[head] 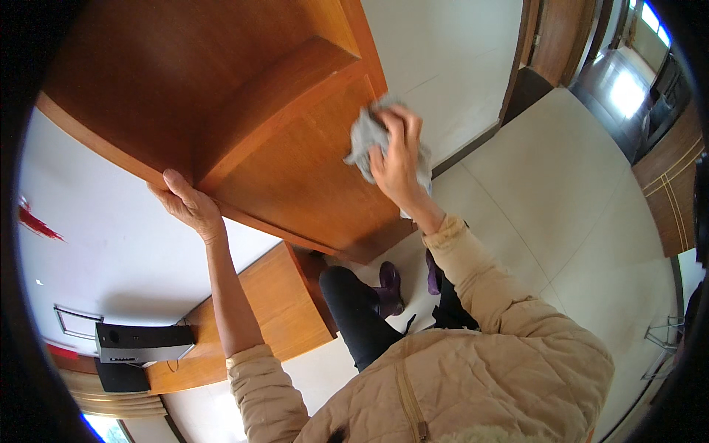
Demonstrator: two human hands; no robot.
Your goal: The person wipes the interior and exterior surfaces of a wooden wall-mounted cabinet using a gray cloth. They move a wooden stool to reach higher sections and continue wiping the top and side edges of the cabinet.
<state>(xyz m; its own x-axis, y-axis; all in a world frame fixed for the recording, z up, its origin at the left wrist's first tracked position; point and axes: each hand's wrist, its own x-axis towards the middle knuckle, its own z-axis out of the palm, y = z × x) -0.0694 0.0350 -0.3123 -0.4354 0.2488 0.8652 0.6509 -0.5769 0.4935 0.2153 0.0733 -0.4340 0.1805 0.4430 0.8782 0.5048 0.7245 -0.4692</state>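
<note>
A tall orange-brown wooden cabinet [293, 177] fills the upper left of the head view, with a curved shelf [277, 83] across it. My left hand [187, 206] grips the cabinet's left edge beside the end of that shelf, thumb on the inner side. In my right hand [400, 149] is a crumpled grey cloth [366, 138], bunched under bent fingers. Hand and cloth are at the cabinet's right edge, slightly blurred, and I cannot tell whether the cloth touches the wood. Part of the cloth hangs below my wrist, partly hidden by it.
A low wooden stand [277, 310] bears a black-and-grey speaker-like device [144, 342] at lower left. Pale floor tiles [515, 183] stretch right to a doorway [545, 50]. My purple boots [391, 288] stand near the cabinet's base. A white wall [443, 50] rises behind the cabinet's right edge.
</note>
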